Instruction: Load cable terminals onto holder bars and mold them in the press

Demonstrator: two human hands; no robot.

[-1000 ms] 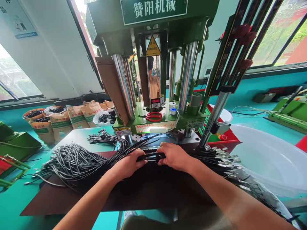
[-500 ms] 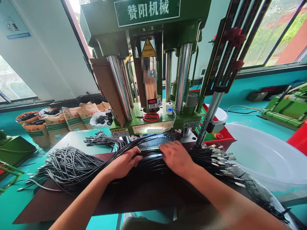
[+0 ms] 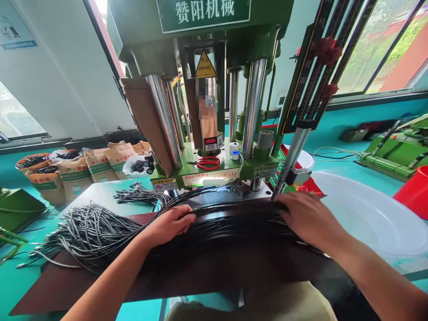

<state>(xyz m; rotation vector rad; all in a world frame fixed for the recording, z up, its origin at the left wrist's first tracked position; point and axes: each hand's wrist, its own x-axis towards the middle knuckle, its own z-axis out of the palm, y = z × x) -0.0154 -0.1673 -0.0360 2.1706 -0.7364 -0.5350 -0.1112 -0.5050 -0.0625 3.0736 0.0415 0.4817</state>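
A thick bundle of black cables (image 3: pixel 227 229) lies across the dark brown board (image 3: pixel 187 276), and its left part fans out into a loose heap of metal-tipped ends. My left hand (image 3: pixel 170 225) is closed around cables on the upper side of the bundle, thumb on top. At the bundle's right end is my right hand (image 3: pixel 307 220), somewhat blurred, its fingers curled round the cables there. That hand and forearm hide most of the right-hand cable ends. A smaller cable bunch (image 3: pixel 140 195) with metal tips lies behind the heap.
Just beyond the cables stands a green press (image 3: pixel 230 171) with steel columns. Red-handled pliers (image 3: pixel 209 163) and a blue-white tape roll (image 3: pixel 235 155) rest on its ledge. A large white tub (image 3: pixel 371 223) is at the right, filled sacks (image 3: pixel 72 176) at the back left.
My right hand has moved right along the cables, from the middle of the bundle to its right end, covering the metal tips there. My left hand keeps its hold in nearly the same place.
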